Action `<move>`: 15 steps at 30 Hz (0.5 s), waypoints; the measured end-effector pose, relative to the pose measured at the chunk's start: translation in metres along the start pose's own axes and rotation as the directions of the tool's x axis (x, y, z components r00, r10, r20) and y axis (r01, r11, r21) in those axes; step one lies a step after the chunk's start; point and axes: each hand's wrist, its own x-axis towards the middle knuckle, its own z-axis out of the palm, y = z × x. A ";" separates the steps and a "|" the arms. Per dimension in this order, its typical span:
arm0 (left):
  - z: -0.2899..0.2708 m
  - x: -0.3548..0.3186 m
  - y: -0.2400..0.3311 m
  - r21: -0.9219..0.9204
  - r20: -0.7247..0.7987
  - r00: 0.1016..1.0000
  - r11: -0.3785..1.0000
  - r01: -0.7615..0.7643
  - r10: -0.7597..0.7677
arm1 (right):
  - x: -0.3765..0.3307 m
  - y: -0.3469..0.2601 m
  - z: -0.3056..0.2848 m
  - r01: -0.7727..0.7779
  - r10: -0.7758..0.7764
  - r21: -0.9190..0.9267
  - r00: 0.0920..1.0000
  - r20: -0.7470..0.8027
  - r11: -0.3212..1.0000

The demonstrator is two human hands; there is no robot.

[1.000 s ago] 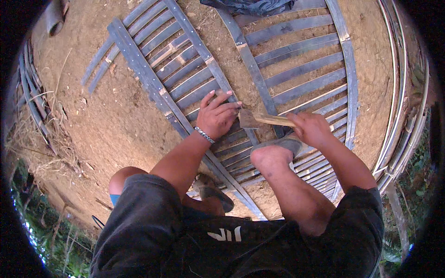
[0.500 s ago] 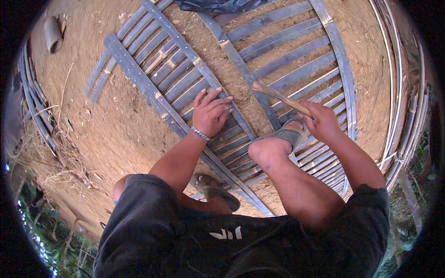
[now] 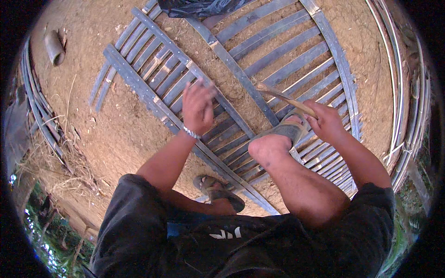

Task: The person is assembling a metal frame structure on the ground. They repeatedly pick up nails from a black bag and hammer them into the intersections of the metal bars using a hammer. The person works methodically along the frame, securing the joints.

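My right hand (image 3: 325,121) is closed round the handle end of a slim wooden-handled tool (image 3: 282,97). Its far end points up and left over the rail of the right slatted panel (image 3: 343,76); the tool's exact kind is unclear. My left hand (image 3: 199,107), with a silver bracelet (image 3: 191,133) at the wrist, hovers over the left slatted panel (image 3: 143,91). Motion smears its fingers, so whether it holds anything small cannot be made out. Dark flat slats lie across long rails in both panels. My right foot in a sandal (image 3: 288,129) rests on the slats beside my right hand.
A black plastic sheet (image 3: 199,8) lies at the top. On the earth floor, a short hollow tube (image 3: 54,48) sits at far left, near bundled poles (image 3: 41,104) and dry straw (image 3: 76,178). Long thin poles (image 3: 410,125) run along the right side.
My left hand has shifted left, back from the near rail's upper edge, and is now blurred. My right hand keeps its hold on the tool, nearly in place. The view has shifted slightly.
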 end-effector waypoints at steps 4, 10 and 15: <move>0.013 0.080 -0.009 0.227 -0.086 0.994 0.971 0.081 -0.063 | 0.002 0.001 0.007 0.048 -0.048 -0.019 0.999 0.008 0.999; 0.038 0.110 -0.009 0.385 0.013 0.983 0.908 0.164 -0.183 | 0.005 0.004 0.002 0.078 -0.072 -0.076 0.995 0.074 0.994; 0.040 0.113 -0.004 0.461 0.077 0.969 0.870 0.175 -0.235 | 0.009 0.009 0.001 0.149 -0.135 -0.074 0.978 0.159 0.986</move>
